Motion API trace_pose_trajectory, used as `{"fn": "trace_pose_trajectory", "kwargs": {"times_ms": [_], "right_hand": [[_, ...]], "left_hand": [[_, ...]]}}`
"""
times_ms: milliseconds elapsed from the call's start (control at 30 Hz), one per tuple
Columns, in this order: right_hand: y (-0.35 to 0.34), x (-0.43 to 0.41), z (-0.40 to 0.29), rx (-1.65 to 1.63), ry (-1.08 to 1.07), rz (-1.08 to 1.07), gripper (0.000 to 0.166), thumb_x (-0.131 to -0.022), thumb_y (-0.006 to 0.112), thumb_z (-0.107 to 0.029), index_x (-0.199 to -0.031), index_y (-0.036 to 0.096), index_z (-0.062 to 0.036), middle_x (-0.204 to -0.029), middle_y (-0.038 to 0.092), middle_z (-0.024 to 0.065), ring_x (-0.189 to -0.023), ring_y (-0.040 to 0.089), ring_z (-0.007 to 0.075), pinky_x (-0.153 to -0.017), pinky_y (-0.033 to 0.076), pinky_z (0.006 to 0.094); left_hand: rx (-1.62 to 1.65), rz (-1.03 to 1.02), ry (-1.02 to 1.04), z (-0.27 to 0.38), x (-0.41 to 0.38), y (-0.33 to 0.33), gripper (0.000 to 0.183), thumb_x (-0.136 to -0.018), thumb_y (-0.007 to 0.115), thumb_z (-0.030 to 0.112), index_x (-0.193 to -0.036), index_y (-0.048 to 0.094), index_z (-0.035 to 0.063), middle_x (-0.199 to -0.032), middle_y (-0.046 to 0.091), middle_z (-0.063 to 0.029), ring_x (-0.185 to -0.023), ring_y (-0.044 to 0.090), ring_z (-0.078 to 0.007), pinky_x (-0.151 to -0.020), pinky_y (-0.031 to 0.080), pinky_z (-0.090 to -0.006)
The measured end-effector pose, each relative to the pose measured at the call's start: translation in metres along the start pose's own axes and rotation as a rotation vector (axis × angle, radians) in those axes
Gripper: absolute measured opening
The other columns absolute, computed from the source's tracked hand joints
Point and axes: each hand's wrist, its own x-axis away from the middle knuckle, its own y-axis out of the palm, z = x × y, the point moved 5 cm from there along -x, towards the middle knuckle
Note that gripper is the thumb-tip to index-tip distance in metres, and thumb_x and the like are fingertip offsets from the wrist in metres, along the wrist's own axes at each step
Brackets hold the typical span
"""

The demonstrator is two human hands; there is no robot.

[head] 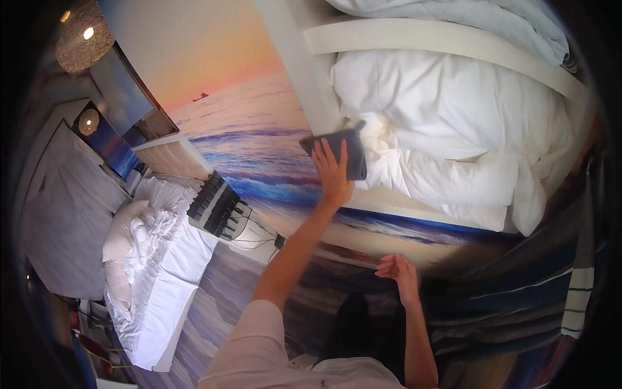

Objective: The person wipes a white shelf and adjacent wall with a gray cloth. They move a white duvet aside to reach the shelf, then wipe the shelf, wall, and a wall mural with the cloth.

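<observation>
My left hand [335, 170] reaches up and lies with spread fingers on a folded dark grey cloth [357, 153]. The cloth is at the white frame [291, 58] of a shelf niche, where the frame meets the mural wall. Just right of the cloth, crumpled white bedding [427, 107] fills the niche. My right hand [401, 272] is lower, in front of my body, with loosely bent fingers and nothing visible in it. The printed wall [233, 121], a sea at sunset with a small ship, is beside my left hand.
To the left is a bed [165, 272] with rumpled white sheets and pillows [119, 233]. A white bedside unit [252, 240] bears black devices [214, 204] and cables. A shelf board [437, 36] curves above the bedding. Dark striped fabric [515, 282] hangs at right.
</observation>
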Motion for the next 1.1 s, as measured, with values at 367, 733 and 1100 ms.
{"fn": "trace_pose_trajectory", "kwargs": {"times_ms": [367,733,1100], "right_hand": [[0.048,-0.011,-0.05,-0.184,-0.186,-0.013,0.033,-0.101,0.041,-0.028,-0.104,0.059,-0.0005,-0.083,0.066,0.011,-0.075,0.063,0.0183,-0.074,0.051,0.0297],[0.03,0.001,-0.037,-0.156,-0.176,0.118,0.029,-0.1,0.043,-0.024,-0.099,0.061,-0.0012,-0.081,0.065,0.0077,-0.074,0.061,0.0142,-0.073,0.049,0.0274],[0.053,-0.001,-0.028,-0.059,-0.129,0.054,0.031,-0.1,0.043,-0.026,-0.098,0.062,-0.0013,-0.082,0.066,0.0086,-0.075,0.062,0.0151,-0.074,0.048,0.0273]], "left_hand": [[0.005,0.271,0.081,0.009,-0.151,-0.086,0.085,-0.072,0.058,-0.001,-0.151,0.026,0.0088,-0.154,0.01,-0.0317,-0.141,0.009,-0.0529,-0.112,0.011,-0.0611],[0.024,-0.018,0.16,0.0,-0.099,-0.065,0.086,-0.073,0.058,-0.001,-0.152,0.027,0.0152,-0.154,0.012,-0.0303,-0.141,0.01,-0.0518,-0.114,0.009,-0.0603],[0.014,-0.084,0.031,-0.001,-0.036,-0.029,0.098,-0.069,0.069,0.007,-0.153,0.022,0.0192,-0.154,0.016,-0.0285,-0.143,0.01,-0.0486,-0.114,0.007,-0.0609]]}}
